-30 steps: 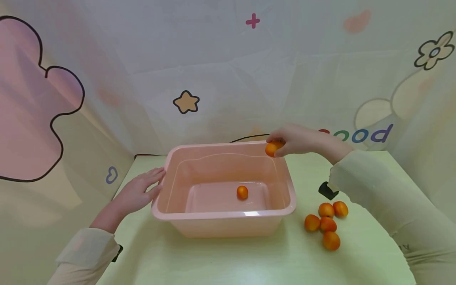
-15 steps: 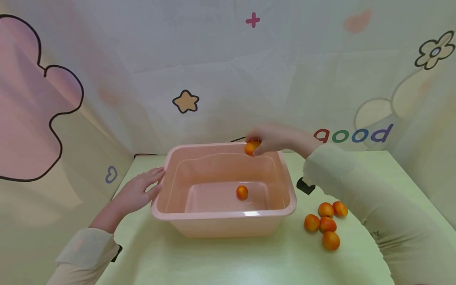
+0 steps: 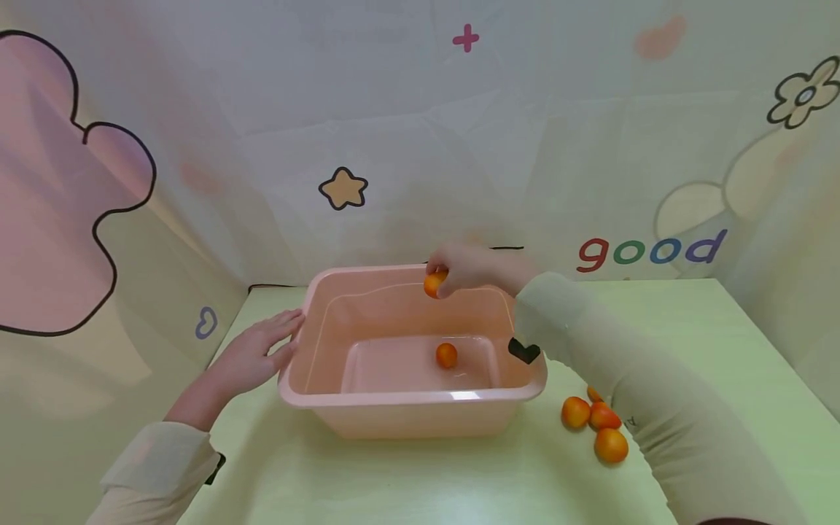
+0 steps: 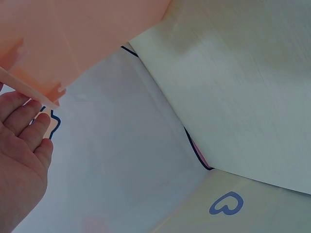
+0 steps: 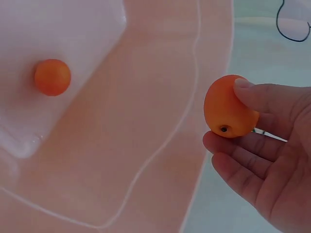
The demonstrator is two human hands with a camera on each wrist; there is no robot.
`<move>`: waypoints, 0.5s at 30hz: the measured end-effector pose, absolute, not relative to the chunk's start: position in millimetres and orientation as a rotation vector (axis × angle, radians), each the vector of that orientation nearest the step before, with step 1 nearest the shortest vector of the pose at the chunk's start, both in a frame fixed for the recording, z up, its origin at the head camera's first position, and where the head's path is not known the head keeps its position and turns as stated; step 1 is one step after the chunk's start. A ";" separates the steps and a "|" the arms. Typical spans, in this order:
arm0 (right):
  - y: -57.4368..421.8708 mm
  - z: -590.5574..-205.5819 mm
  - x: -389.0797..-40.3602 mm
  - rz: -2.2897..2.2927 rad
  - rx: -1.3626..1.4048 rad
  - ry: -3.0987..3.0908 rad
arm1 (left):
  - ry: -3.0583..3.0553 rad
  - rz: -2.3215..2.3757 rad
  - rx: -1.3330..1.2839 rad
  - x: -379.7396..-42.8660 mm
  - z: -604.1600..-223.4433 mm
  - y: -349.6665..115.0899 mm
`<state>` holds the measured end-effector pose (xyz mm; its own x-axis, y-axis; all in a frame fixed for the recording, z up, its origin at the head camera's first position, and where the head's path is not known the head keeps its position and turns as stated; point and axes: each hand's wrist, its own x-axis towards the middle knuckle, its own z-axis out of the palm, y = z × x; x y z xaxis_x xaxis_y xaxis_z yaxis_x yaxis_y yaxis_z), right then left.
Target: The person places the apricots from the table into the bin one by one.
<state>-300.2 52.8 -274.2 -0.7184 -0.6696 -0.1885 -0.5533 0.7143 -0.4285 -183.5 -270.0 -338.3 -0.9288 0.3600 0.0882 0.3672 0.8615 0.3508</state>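
Observation:
A pink plastic basin (image 3: 400, 399) stands on the table, with one orange-red apricot (image 3: 447, 356) lying on its floor. My right hand (image 3: 469, 266) is over the basin's far rim, pinching another apricot (image 5: 228, 104) between thumb and fingers. A small dark stem pit shows on that fruit in the right wrist view. At the basin's left side my left hand (image 3: 256, 354) rests its extended fingers against the rim (image 4: 29, 90). To the right of the basin several apricots (image 3: 611, 445) lie in a cluster, partly hidden by the right sleeve.
The pale green table (image 3: 420, 481) extends around the basin. Behind it hangs a printed cloth (image 3: 407, 131) with a star and the word "good". My right forearm (image 3: 610, 364) crosses above the basin's right rim and the fruit cluster.
My right hand has moved left along the basin's far rim with its apricot and sits slightly lower. The sleeve now covers part of the cluster. My left hand has stayed in place.

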 end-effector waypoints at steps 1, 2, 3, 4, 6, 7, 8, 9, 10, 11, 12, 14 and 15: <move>50.7 -277.4 -300.8 -0.496 -0.948 2.582 | -3.011 -0.575 -0.588 -183.5 -338.6 -270.2; 48.7 -280.3 -301.3 -0.497 -0.946 2.572 | -3.010 -0.572 -0.588 -183.7 -338.9 -270.3; 46.8 -283.1 -301.9 -0.497 -0.942 2.563 | -3.010 -0.567 -0.590 -183.8 -339.0 -270.3; 45.0 -286.0 -302.3 -0.511 -0.928 2.551 | -3.009 -0.566 -0.591 -184.0 -339.0 -270.2; 41.4 -291.1 -302.9 -0.550 -0.890 2.522 | -3.008 -0.558 -0.594 -184.3 -339.1 -270.1; 39.1 -293.8 -303.5 -0.564 -0.886 2.516 | -3.009 -0.557 -0.594 -184.4 -339.1 -270.1; 36.6 -296.6 -304.1 -0.571 -0.879 2.511 | -3.009 -0.556 -0.594 -184.3 -338.9 -270.0; 34.0 -299.1 -304.8 -0.577 -0.866 2.508 | -3.009 -0.555 -0.594 -184.2 -338.9 -269.9; 31.5 -301.5 -305.2 -0.590 -0.841 2.504 | -3.010 -0.557 -0.593 -184.0 -338.8 -269.9; 29.0 -304.0 -305.9 -0.598 -0.815 2.502 | -3.007 -0.556 -0.595 -183.7 -338.6 -269.9; 26.5 -306.5 -306.7 -0.599 -0.797 2.503 | -3.007 -0.557 -0.592 -183.4 -338.4 -269.8; 21.8 -311.5 -308.1 -0.601 -0.764 2.506 | -3.005 -0.557 -0.587 -183.1 -338.1 -269.9; 19.9 -314.0 -308.7 -0.607 -0.744 2.505 | -3.006 -0.555 -0.586 -183.2 -338.1 -270.1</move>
